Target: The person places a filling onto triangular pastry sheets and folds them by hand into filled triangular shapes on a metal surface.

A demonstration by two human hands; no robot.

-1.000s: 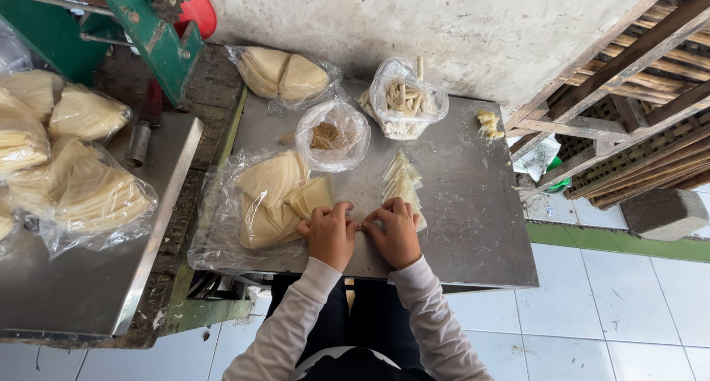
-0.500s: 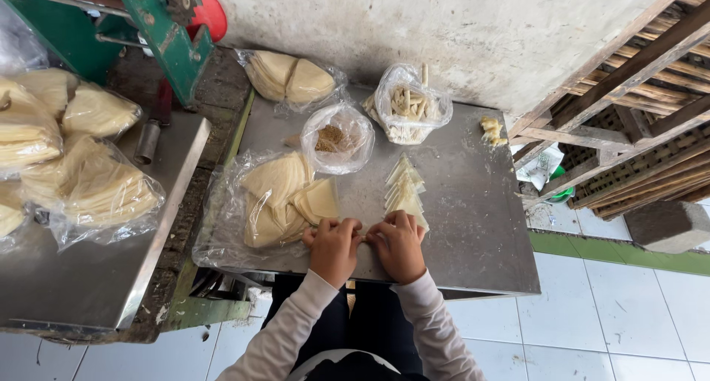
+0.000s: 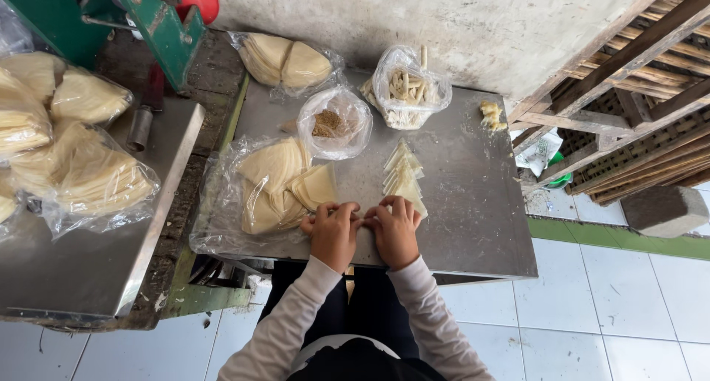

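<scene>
grip of both hands — left hand and right hand side by side, knuckles up — pinching a hidden piece on the steel table.

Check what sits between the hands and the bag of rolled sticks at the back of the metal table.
Head view: a fanned row of pale wrapper triangles lies between the hands and the bag of rolled sticks; beyond it, bare metal table.

Count, head view: 2 hands, left hand and right hand, both at the near edge of 1 steel table. Second steel surface at left: 1. Clear bags on the main table: 4, namely wrapper bag, stick bag, filling bag, open sheet bag. Cut wrapper row: 1 row, possibly 7–8 pieces, overlapped. Bags at left: about 3.
</scene>
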